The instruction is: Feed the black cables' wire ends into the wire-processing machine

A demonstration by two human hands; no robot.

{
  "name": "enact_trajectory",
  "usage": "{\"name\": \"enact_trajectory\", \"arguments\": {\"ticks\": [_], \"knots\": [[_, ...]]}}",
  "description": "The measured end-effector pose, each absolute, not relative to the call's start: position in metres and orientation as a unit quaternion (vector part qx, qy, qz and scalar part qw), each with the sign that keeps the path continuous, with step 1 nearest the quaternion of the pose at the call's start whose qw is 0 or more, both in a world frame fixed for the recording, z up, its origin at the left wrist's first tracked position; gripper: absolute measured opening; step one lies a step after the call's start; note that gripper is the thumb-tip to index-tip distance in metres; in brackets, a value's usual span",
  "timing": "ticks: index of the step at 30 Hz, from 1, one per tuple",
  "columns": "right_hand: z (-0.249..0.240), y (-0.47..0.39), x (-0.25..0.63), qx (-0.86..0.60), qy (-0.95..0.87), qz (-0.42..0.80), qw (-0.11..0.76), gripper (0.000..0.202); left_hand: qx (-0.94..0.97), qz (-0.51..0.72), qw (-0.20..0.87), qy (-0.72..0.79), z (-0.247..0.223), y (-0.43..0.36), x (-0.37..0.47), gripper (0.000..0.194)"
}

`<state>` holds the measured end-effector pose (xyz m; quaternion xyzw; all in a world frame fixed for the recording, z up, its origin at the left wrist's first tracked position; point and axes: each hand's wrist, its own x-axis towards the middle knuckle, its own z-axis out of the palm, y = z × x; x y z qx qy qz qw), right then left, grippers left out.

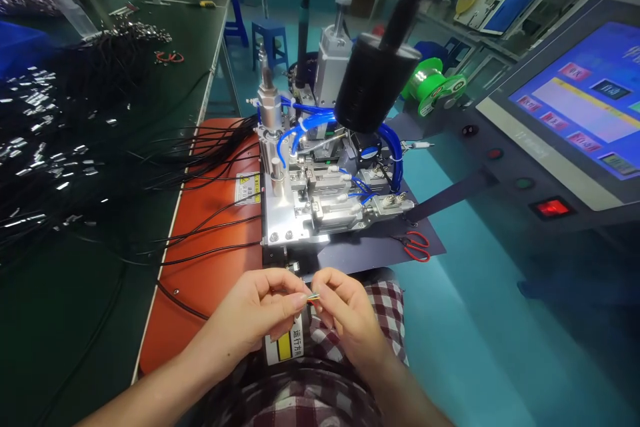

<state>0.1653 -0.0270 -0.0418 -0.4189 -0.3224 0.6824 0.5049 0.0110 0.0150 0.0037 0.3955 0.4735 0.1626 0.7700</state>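
Observation:
Both hands meet in front of my lap, fingertips almost touching. Between them shows a short bunch of thin coloured wires (313, 297), with green, yellow and red strands. My left hand (267, 303) pinches the wires between thumb and index finger. From the other side, my right hand (345, 303) has thumb and fingers closed at the wire ends. Just beyond the hands stands a metal machine (330, 207) with clamps and blue air tubes (313, 121). Several black cables (215, 257) run from the left into the machine's side.
Red-handled scissors (417, 247) lie on the machine's dark base plate. A control screen (583, 97) leans in at the right, and a black cylinder (375, 83) hangs over the machine. A green wire spool (433, 87) sits behind. Bundled cables (115, 67) cover the left bench.

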Motion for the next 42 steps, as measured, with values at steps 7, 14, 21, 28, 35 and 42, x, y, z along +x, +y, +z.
{"name": "enact_trajectory", "arguments": {"ticks": [7,14,21,28,35,42], "knots": [[-0.036,-0.017,0.181,-0.415,-0.417,0.684,0.431,0.031,0.429,0.140,0.751,0.482,0.003,0.014,0.014,0.025],[-0.038,-0.019,0.178,-0.477,-0.408,0.620,0.471,0.024,0.424,0.190,0.721,0.513,-0.001,0.013,0.015,0.026],[-0.033,-0.026,0.164,-0.571,-0.448,0.505,0.467,0.010,0.431,0.192,0.705,0.529,0.001,0.014,0.015,0.024],[-0.037,-0.026,0.161,-0.571,-0.470,0.483,0.469,0.015,0.544,0.265,0.602,0.521,-0.009,0.009,0.014,0.012],[-0.048,-0.018,0.165,-0.533,-0.387,0.601,0.452,0.023,0.719,0.221,0.461,0.471,-0.014,0.011,0.006,0.014],[-0.057,0.003,0.168,-0.570,-0.420,0.557,0.434,0.020,0.800,0.151,0.332,0.476,-0.017,0.021,-0.006,0.024]]}}
